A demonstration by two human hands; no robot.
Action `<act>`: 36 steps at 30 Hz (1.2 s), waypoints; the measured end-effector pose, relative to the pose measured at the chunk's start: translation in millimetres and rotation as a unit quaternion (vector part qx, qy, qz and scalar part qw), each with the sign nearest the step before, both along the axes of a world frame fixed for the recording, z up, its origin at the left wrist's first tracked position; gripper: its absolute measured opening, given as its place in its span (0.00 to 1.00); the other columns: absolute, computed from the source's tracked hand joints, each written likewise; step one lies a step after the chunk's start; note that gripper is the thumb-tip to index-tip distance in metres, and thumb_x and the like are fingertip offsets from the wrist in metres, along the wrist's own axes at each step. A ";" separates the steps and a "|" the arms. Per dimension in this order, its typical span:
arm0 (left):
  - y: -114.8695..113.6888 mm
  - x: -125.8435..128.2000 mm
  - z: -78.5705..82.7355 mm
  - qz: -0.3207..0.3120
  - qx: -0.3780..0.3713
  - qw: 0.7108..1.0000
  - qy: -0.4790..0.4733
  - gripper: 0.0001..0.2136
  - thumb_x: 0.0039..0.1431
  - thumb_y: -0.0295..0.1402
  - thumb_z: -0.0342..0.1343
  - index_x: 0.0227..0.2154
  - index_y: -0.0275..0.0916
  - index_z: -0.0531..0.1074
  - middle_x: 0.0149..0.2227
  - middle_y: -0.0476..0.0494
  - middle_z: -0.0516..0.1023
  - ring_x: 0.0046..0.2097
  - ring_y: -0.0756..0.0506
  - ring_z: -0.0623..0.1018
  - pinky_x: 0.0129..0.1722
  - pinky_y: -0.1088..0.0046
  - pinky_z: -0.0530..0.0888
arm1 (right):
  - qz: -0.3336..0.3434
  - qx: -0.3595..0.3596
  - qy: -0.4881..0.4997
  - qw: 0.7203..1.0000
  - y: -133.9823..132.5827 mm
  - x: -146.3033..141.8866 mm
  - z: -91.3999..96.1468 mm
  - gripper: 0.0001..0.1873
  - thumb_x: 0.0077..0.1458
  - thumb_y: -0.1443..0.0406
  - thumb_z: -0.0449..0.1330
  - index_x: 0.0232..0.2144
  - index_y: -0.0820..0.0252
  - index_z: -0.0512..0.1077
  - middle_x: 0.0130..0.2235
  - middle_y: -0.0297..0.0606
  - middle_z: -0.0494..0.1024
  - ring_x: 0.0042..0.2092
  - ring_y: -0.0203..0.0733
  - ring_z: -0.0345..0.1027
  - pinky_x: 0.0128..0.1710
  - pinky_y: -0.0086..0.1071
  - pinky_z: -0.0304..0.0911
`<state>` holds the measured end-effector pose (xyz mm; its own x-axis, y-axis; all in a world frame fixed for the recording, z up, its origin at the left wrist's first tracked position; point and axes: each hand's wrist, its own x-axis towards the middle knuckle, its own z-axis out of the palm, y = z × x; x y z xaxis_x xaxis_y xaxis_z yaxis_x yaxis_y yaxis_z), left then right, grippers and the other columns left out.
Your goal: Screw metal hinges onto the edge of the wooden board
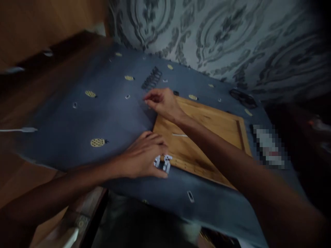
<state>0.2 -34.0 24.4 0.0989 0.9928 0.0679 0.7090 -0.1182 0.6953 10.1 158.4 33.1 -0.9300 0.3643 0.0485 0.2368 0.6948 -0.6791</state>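
My left hand (pixel 143 154) rests palm-down at the near left corner of a wooden board (pixel 207 137), its fingers curled over a small white plastic part (pixel 163 162). My right hand (pixel 162 102) reaches across the board to its far left corner. Its fingertips are pinched together just above the blue cloth (pixel 77 120), and what they hold is too small to make out. A thin pale strip (pixel 179 135) lies on the board between my two arms.
The blue cloth with yellow dotted ovals covers a table against a patterned wall. A row of dark comb-like pieces (pixel 151 78) lies beyond my right hand. Small white bits dot the cloth. A dark object (pixel 243 97) sits at the far right, a white cable (pixel 22 130) at left.
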 end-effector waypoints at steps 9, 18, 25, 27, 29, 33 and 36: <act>-3.3 -2.3 -0.4 -0.010 0.020 1.000 0.013 0.15 0.54 0.35 0.75 0.36 0.39 0.74 0.46 0.46 0.78 0.52 0.39 0.76 0.56 0.58 0.65 | -0.072 -0.264 0.076 0.959 -60.9 170.3 15.8 0.20 0.59 0.47 0.71 0.36 0.56 0.79 0.33 0.35 0.80 0.32 0.36 0.72 0.33 0.31 0.71; -7.2 -1.8 -0.6 -0.003 0.038 0.999 0.023 0.12 0.58 0.38 0.71 0.38 0.40 0.76 0.48 0.46 0.79 0.53 0.39 0.77 0.56 0.58 0.65 | -0.057 -0.375 0.018 0.925 -57.0 175.5 1.8 0.24 0.56 0.44 0.73 0.39 0.56 0.75 0.32 0.32 0.74 0.33 0.36 0.67 0.34 0.31 0.67; -5.2 -1.5 6.2 -0.012 0.008 0.999 0.033 0.12 0.59 0.39 0.71 0.38 0.40 0.76 0.48 0.46 0.79 0.54 0.38 0.76 0.56 0.57 0.66 | -0.037 -0.392 -0.004 0.919 -54.6 169.5 5.5 0.13 0.57 0.59 0.73 0.39 0.55 0.74 0.33 0.31 0.74 0.35 0.37 0.68 0.38 0.33 0.67; -4.4 -2.1 7.4 -0.013 -0.004 0.999 0.033 0.12 0.59 0.40 0.70 0.37 0.40 0.76 0.47 0.46 0.78 0.53 0.38 0.76 0.56 0.58 0.66 | -0.026 -0.386 -0.017 0.922 -53.3 166.8 7.1 0.10 0.58 0.62 0.71 0.39 0.54 0.74 0.33 0.30 0.74 0.35 0.37 0.68 0.36 0.33 0.66; -4.3 -2.5 6.8 -0.014 -0.008 0.999 0.032 0.12 0.60 0.42 0.70 0.36 0.40 0.75 0.47 0.47 0.78 0.53 0.39 0.76 0.56 0.58 0.66 | -0.014 -0.370 -0.039 0.928 -51.9 163.7 10.1 0.09 0.58 0.64 0.69 0.39 0.53 0.73 0.32 0.29 0.74 0.34 0.37 0.69 0.34 0.33 0.65; -5.6 -2.0 3.3 -0.002 0.011 1.000 0.022 0.13 0.60 0.43 0.68 0.35 0.41 0.73 0.44 0.48 0.78 0.50 0.41 0.75 0.56 0.59 0.65 | -0.003 -0.315 -0.077 0.946 -49.4 157.1 17.7 0.07 0.58 0.64 0.68 0.37 0.54 0.73 0.32 0.30 0.76 0.32 0.37 0.69 0.31 0.33 0.63; -6.1 -1.1 2.0 0.002 0.019 1.000 0.020 0.11 0.60 0.40 0.68 0.34 0.41 0.73 0.43 0.49 0.77 0.50 0.41 0.75 0.56 0.59 0.65 | -0.001 -0.288 -0.078 0.954 -48.4 154.3 21.5 0.06 0.58 0.64 0.68 0.36 0.54 0.72 0.31 0.31 0.76 0.31 0.37 0.69 0.31 0.33 0.64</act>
